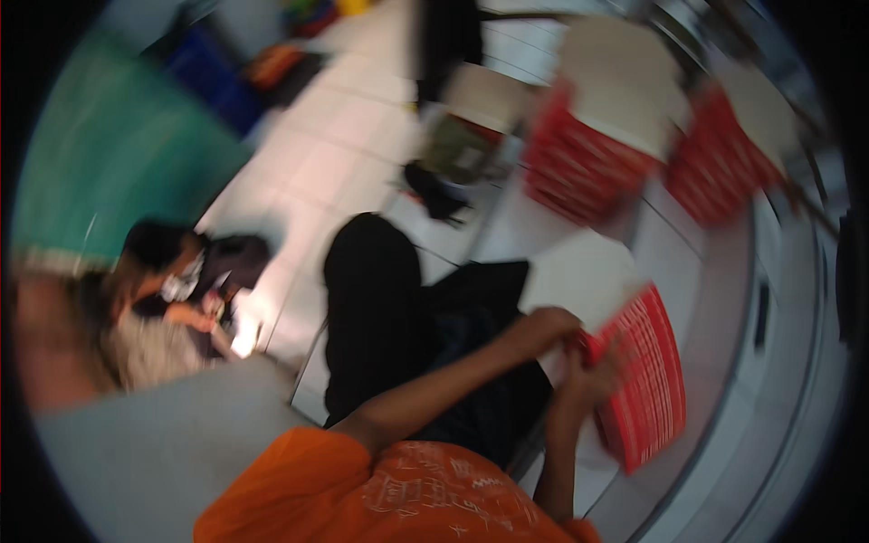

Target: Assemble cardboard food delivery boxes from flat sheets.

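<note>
To the right of my knees is a red printed piece (647, 389) with rows of white lettering, looking like a flat carton or paper bag. At its near left edge, my left hand (554, 328) is closed, its fingertips at the red edge. My right hand (593, 376) grips the same piece just below, its fingers blurred and lying over the red side. A pale cream sheet or panel (584, 271) lies just beyond my hands; whether it is joined to the red piece, I cannot tell.
Red-sided stacks with cream tops stand ahead, one larger (597, 136) and one farther right (729, 154). A green-and-cream box (466, 127) and a small black item (437, 192) are nearer the middle. Another person (181, 299) sits at left by a green panel (118, 154).
</note>
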{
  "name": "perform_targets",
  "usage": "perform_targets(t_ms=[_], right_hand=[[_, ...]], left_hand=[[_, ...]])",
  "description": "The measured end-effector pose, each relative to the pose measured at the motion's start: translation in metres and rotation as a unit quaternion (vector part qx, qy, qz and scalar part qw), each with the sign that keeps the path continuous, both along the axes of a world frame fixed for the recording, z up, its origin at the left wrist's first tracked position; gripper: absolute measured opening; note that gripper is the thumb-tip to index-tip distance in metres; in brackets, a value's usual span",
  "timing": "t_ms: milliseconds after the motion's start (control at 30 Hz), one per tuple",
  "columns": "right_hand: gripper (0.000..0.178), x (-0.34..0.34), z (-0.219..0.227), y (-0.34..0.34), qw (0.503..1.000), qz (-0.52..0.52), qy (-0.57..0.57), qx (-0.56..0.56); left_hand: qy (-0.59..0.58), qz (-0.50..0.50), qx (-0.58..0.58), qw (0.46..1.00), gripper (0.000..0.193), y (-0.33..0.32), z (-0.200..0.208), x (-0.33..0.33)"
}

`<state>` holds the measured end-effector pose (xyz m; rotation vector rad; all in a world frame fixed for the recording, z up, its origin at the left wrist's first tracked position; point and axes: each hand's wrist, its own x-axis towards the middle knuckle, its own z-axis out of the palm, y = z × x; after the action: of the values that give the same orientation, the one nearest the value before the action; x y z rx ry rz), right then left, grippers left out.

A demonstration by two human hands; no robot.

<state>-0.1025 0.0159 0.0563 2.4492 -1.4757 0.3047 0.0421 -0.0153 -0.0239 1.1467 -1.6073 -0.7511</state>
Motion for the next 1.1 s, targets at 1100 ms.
perform_targets(t_ms=[1100], right_hand=[[0.052, -0.046, 0.051, -0.106, 0.933, -0.059, -0.151, 0.322]], left_hand=[[0.220, -0.201, 0.195, 0.934, 0.055, 0.047, 0.047, 0.063]])
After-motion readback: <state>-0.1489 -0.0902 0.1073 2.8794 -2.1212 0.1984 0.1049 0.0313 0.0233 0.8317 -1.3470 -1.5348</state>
